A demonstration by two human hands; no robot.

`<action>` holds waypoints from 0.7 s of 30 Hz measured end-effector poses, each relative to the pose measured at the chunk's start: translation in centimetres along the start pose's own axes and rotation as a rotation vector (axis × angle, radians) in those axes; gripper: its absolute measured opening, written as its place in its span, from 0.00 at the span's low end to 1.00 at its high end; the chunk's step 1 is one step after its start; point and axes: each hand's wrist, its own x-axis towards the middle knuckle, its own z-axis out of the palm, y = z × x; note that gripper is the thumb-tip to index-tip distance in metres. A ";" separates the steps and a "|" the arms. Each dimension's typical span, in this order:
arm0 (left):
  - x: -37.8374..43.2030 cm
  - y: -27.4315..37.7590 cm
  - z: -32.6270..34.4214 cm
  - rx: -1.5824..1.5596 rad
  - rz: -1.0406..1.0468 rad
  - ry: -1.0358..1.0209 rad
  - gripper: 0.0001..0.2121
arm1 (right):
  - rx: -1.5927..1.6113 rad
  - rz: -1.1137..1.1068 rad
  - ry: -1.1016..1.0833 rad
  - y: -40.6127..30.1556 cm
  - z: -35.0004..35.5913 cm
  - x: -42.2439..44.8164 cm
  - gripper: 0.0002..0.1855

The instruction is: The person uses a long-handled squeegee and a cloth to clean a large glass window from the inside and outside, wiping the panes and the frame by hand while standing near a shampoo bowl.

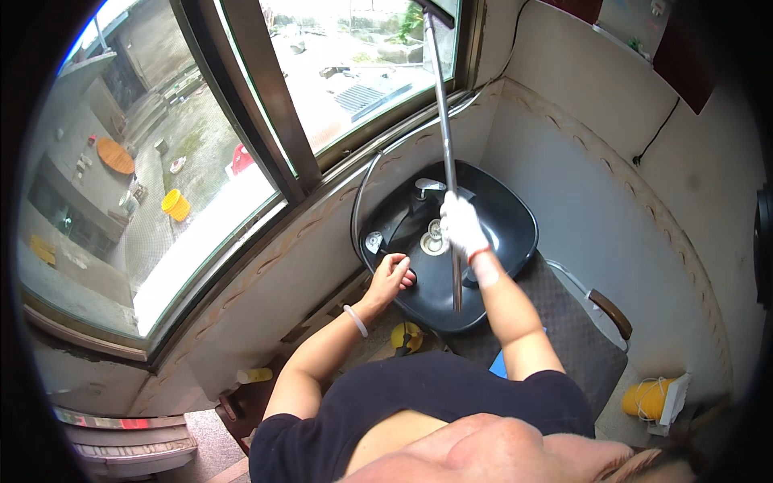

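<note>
My right hand (464, 224), in a white knit glove with an orange cuff, grips the metal pole (444, 121) of a squeegee. The pole slants up across the window, and its dark squeegee head (439, 13) is near the pane at the top. Its lower end hangs over a black shampoo basin (510, 208). My left hand (391, 278), bare, is at the basin's left side with fingers curled; a dark part shows by the fingertips, and whether I hold it is unclear. Inside the basin are a chrome faucet (430, 185) and a drain strainer (432, 244).
Sliding window panes in a brown frame (272, 90) stand ahead and left, a yard beyond. Right of the basin are a dark padded seat (543, 326) and a chair armrest (611, 314). A yellow cord reel (649, 398) and a yellow round object (407, 337) lie lower.
</note>
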 end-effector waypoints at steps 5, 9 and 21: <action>-1.9 -0.4 -1.9 -0.042 -0.017 0.030 0.18 | -0.025 -0.023 0.022 0.1 -1.9 1.5 0.20; -5.0 -4.6 -5.8 -0.016 -0.116 0.094 0.18 | -0.060 0.150 -0.095 5.4 -1.3 -6.1 0.19; -7.1 -5.4 -6.5 0.020 -0.171 0.131 0.16 | 0.071 0.343 -0.047 5.2 -0.9 -4.0 0.24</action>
